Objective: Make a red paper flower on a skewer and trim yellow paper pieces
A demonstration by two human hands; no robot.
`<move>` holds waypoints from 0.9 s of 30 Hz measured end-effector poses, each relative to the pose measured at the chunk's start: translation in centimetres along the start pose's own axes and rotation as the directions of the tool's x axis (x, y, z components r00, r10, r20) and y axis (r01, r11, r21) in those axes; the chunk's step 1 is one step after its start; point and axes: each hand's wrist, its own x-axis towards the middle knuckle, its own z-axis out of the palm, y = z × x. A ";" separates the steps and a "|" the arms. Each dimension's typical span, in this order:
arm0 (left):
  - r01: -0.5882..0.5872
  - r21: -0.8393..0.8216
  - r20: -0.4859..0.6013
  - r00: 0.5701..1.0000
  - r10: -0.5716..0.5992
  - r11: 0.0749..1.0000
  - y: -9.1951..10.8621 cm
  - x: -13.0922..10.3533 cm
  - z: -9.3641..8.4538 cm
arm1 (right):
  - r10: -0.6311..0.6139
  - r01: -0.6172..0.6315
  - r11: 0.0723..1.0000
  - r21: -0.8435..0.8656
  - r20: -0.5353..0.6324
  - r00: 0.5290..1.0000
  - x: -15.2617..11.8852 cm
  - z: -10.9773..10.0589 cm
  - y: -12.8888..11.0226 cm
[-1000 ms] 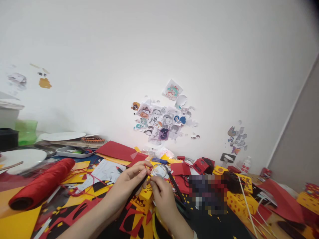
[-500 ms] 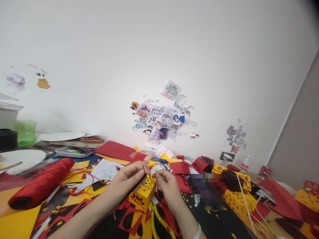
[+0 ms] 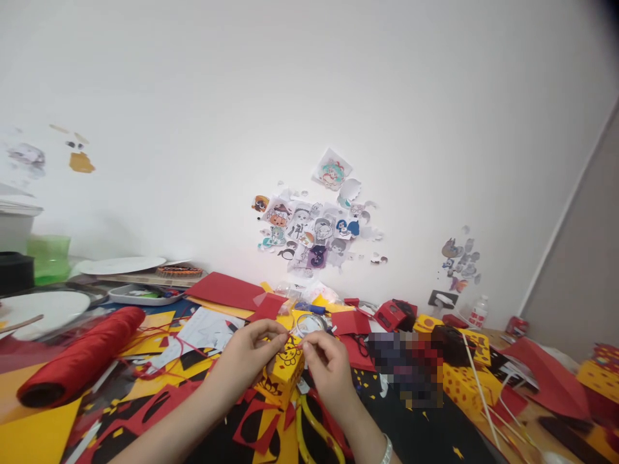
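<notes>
A small yellow paper box (image 3: 286, 370) with dark drawn patterns and a round cartoon face stands between my hands. Above its top, a thin red string (image 3: 296, 345) runs between my fingertips. My left hand (image 3: 251, 357) is closed in a pinch on the string at the box's upper left. From the upper right, my right hand (image 3: 329, 364) pinches the string too, thumb against forefinger. The string's path behind the fingers is hidden. Just below the box lie scissors with yellow handles (image 3: 314, 428), near my right wrist.
A large red spool (image 3: 82, 357) lies at the left. Cut red paper (image 3: 256, 425) and yellow scraps cover the black mat (image 3: 411, 428). More yellow boxes (image 3: 469, 386) and thin white sticks (image 3: 478, 383) are at the right. A bottle (image 3: 478, 312) stands by the wall.
My left hand has turned slightly and shifted right, its fingertips now lower and nearer the right hand's. The box has moved a little and shows more of its top.
</notes>
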 end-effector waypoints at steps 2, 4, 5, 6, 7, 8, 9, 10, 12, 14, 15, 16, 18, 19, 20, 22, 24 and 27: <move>0.004 0.088 0.043 0.999 -0.008 0.996 -0.3 -0.1 0.1 | -0.076 0.076 0.995 -0.071 0.008 0.997 -0.2 0.1 -0.3; -0.016 0.159 0.093 0.996 0.001 0.987 -0.7 -0.1 0.2 | -0.122 0.124 0.984 -0.125 0.025 0.992 -0.2 0.2 -0.3; -0.024 0.179 0.115 0.993 0.004 0.984 -0.9 0.0 0.3 | -0.128 0.131 0.980 -0.148 0.027 0.991 -0.2 0.2 -0.3; -0.030 0.191 0.135 0.991 0.004 0.981 -1.1 0.0 0.3 | -0.125 0.127 0.978 -0.165 0.024 0.992 -0.1 0.2 -0.3; -0.037 0.197 0.155 0.988 0.006 0.980 -1.3 0.1 0.3 | -0.116 0.118 0.977 -0.176 0.019 0.993 -0.1 0.2 -0.2; -0.047 0.199 0.176 0.984 0.012 0.979 -1.3 0.1 0.3 | -0.106 0.107 0.978 -0.181 0.015 0.994 0.0 0.2 -0.2; -0.060 0.208 0.198 0.980 0.018 0.976 -1.4 0.1 0.3 | -0.101 0.102 0.978 -0.181 0.014 0.995 0.0 0.2 -0.1; -0.074 0.228 0.217 0.976 0.023 0.971 -1.3 0.0 0.3 | -0.099 0.101 0.979 -0.179 0.020 0.995 0.0 0.3 -0.1; -0.094 0.290 0.223 0.974 0.028 0.952 -1.1 -0.1 0.4 | -0.098 0.103 0.979 -0.175 0.036 0.994 0.0 0.3 -0.1; -0.099 0.349 0.206 0.978 0.027 0.932 -0.8 -0.4 0.5 | -0.096 0.103 0.979 -0.176 0.047 0.994 0.0 0.4 -0.2; -0.101 0.366 0.200 0.979 0.028 0.925 -0.7 -0.4 0.6 | -0.094 0.101 0.979 -0.176 0.047 0.994 0.0 0.4 -0.3; -0.105 0.376 0.200 0.979 0.030 0.921 -0.6 -0.5 0.7 | -0.094 0.100 0.979 -0.176 0.045 0.995 0.0 0.5 -0.3; -0.117 0.394 0.204 0.978 0.037 0.912 -0.8 -0.5 0.7 | -0.096 0.101 0.980 -0.171 0.038 0.995 -0.1 0.5 -0.3; -0.124 0.405 0.203 0.978 0.043 0.906 -1.0 -0.4 0.7 | -0.095 0.099 0.981 -0.170 0.033 0.995 -0.1 0.5 -0.3; -0.131 0.415 0.200 0.979 0.050 0.900 -1.1 -0.4 0.7 | -0.093 0.097 0.981 -0.169 0.029 0.995 -0.1 0.5 -0.3; -0.145 0.428 0.189 0.980 0.069 0.892 -1.5 -0.3 0.6 | -0.091 0.094 0.982 -0.165 0.023 0.996 -0.1 0.5 -0.2; -0.156 0.425 0.187 0.979 0.082 0.891 -1.6 -0.2 0.5 | -0.087 0.089 0.984 -0.156 0.019 0.996 0.0 0.5 -0.1; -0.128 0.373 0.202 0.978 0.054 0.919 -1.3 -0.3 0.4 | -0.059 0.060 0.991 -0.121 0.016 0.998 0.1 0.5 0.2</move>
